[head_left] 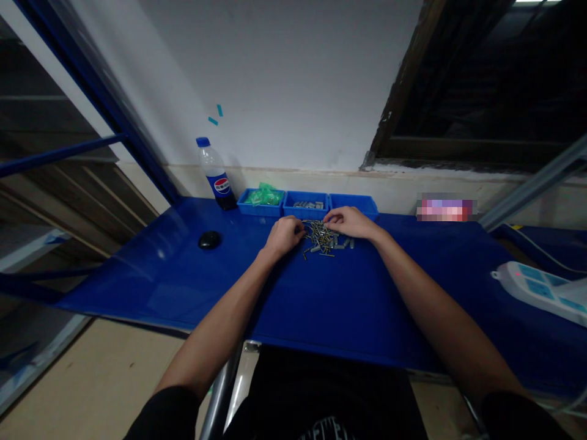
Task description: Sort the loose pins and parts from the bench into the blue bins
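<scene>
Leftmost on the blue desk (316, 299): a black rounded object (208, 239), with a bottle (219, 183) upright behind it, near the wall (blue cap, dark liquid low inside). Next, the left bin (260, 211), blue, holding a crumpled green bag (265, 194) that rises above the rim.

Left hand (285, 233): fingers curled, thumb and fingertips close together, a narrow posture. Fingertips are at the left edge of the pile of metal pins (322, 237); whether a pin is pinched between them, cannot tell.

The middle bin (306, 213) stands just behind the pile, small metal parts (308, 205) inside. The pile itself lies loose on the desk between the two hands, its pins crossing at many angles, some grey cylinders (339, 244) along its right side.

Right hand (349, 221): fingers bent, thumb and index finger narrow, tips at the pile's upper right edge; grip on a pin cannot be told. Behind this hand, the right bin (355, 205), partly covered. Farther right, a pixelated item (446, 209), then a white power strip (541, 287).
</scene>
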`<state>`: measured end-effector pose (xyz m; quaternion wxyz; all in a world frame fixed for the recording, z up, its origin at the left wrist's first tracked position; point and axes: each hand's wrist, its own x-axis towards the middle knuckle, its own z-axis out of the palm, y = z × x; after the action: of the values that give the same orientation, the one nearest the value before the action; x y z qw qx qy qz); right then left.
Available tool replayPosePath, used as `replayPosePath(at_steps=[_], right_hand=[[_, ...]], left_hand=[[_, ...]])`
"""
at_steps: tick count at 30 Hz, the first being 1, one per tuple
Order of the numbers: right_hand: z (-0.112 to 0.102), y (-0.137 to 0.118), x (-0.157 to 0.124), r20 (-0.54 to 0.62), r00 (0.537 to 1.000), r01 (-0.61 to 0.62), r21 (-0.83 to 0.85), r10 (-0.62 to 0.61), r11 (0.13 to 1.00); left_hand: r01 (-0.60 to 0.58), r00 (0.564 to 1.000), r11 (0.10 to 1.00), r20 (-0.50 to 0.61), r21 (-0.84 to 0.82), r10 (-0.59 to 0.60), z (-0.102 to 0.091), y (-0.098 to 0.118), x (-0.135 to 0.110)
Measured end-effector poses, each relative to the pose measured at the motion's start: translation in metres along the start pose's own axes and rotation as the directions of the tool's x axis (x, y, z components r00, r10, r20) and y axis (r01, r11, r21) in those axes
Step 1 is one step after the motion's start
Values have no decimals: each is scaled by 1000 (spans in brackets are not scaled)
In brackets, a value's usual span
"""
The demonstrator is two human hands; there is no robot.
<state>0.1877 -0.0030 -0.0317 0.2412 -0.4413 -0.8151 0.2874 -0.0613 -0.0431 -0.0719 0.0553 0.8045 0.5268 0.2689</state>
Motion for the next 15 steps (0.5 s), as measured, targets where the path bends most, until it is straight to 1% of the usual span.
replayPosePath(at_steps=[3, 6, 9, 10, 12, 14, 15], right_hand=[[2, 1, 1, 10, 1000, 0, 5, 0, 1000], [2, 2, 1, 8, 1000, 6, 18, -7, 1000], [2, 0, 1, -5, 1000, 12, 18, -12, 1000], [2, -1, 1, -14, 1000, 11, 22, -11, 1000], [3, -5, 0, -27, 1000, 3, 74, -1, 997], [6, -10, -2, -15, 999, -25, 208, 29, 978], [8, -13, -2, 5, 999, -48, 297, 49, 954]], left_hand=[[52, 996, 991, -70, -125, -61, 10, -5, 2], [81, 990, 969, -92, -235, -105, 16, -4, 3], [88, 984, 930, -117, -356, -137, 17, 0, 5], [92, 980, 902, -121, -421, -156, 17, 2, 5], [103, 975, 812, -104, -575, -197, 15, 6, 7], [113, 978, 693, -44, -712, -206, 12, 9, 8], [121, 980, 641, -13, -758, -200, 11, 10, 9]])
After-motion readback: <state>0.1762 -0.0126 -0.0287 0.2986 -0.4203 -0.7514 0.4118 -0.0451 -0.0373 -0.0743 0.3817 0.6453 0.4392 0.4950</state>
